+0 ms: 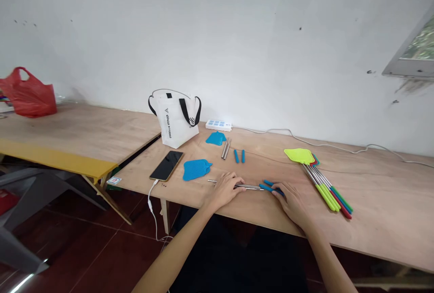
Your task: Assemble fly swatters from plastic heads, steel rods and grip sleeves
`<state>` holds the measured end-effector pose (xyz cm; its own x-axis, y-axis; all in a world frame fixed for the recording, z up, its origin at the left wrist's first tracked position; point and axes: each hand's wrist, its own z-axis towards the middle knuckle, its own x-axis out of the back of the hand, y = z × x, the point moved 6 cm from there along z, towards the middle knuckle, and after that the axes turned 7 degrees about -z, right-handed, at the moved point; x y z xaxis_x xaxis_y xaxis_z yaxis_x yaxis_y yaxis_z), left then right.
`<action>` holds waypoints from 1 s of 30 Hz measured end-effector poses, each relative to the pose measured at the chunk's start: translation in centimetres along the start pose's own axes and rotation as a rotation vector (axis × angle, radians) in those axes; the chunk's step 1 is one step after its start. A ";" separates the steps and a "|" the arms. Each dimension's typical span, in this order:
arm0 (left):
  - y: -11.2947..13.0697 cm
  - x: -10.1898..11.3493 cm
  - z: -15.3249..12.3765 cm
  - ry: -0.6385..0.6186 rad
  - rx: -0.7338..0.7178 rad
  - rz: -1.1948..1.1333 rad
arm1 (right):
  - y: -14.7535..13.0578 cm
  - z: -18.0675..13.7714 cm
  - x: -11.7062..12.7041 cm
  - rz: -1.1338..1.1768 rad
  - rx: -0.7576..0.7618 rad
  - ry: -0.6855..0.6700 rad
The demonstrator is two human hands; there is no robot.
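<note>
My left hand [226, 190] lies palm down near the table's front edge, its fingers closed over thin metal rods [251, 187] that stick out on both sides. To its right, my right hand [289, 197] has its fingers closed on blue handle sleeves [267, 187], whose left ends almost meet the rods; part of them is hidden under the fingers. A blue fly swatter head [196, 169] lies flat left of my left hand. Farther back are another blue swatter head [216, 138], more metal rods [226, 148] and two loose blue handle sleeves [239, 156].
Fly swatters [325, 184] with coloured handles are piled on the right. At left lies a phone [167, 165] on a white cable, before a white bag [178, 121]. A power strip [219, 125] stands by the wall. A red plastic bag [30, 94] sits on the other table.
</note>
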<state>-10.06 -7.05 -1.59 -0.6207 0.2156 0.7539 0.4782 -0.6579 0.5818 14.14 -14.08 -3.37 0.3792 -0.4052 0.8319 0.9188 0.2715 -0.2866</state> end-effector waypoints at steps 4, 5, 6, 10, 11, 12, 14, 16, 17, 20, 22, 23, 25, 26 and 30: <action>0.4 -0.1 -0.1 0.005 -0.063 0.025 | 0.2 0.0 0.0 -0.003 0.001 0.016; 0.4 -0.1 -0.1 0.010 -0.065 0.025 | 0.3 -0.1 0.0 -0.020 0.000 0.020; 0.4 -0.1 -0.1 0.015 -0.065 0.022 | 0.4 -0.1 0.1 -0.041 -0.004 0.025; 0.5 -0.1 -0.1 0.014 -0.072 0.008 | 0.3 -0.2 0.5 -0.099 -0.006 0.053; 0.5 -0.1 -0.1 0.012 -0.075 0.006 | 0.2 -0.2 0.5 -0.100 0.004 0.057; 0.5 -0.1 0.0 0.010 -0.074 0.003 | 0.0 -0.2 0.6 -0.097 0.017 0.058; 0.5 0.0 0.0 0.009 -0.072 -0.008 | -0.4 -0.1 0.8 -0.087 0.037 0.058; 0.4 0.0 0.0 0.009 -0.076 -0.023 | -0.7 0.0 1.0 -0.077 0.038 0.060; 0.5 0.0 0.0 0.009 -0.084 -0.029 | -0.8 0.0 1.1 -0.071 0.034 0.062; 0.5 -0.1 -0.1 0.019 -0.117 -0.034 | -0.9 0.0 1.1 -0.044 0.023 0.073; 0.5 0.0 -0.1 0.031 -0.132 -0.031 | -0.9 0.0 1.0 -0.009 0.008 0.090; 0.5 0.0 -0.1 0.038 -0.136 -0.029 | -0.9 0.0 0.9 0.014 -0.006 0.102; 0.4 0.1 -0.1 0.057 -0.145 -0.034 | -0.9 0.0 0.8 0.066 -0.039 0.121; 0.4 0.2 0.0 0.067 -0.150 -0.041 | -0.9 0.0 0.8 0.090 -0.055 0.124; 0.3 0.4 0.0 0.104 -0.178 -0.082 | -0.9 0.1 1.0 0.134 -0.123 0.119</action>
<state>-10.20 -7.15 -1.14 -0.7181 0.2042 0.6653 0.3120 -0.7601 0.5700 13.63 -14.67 -2.26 0.5025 -0.4750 0.7224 0.8630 0.2244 -0.4527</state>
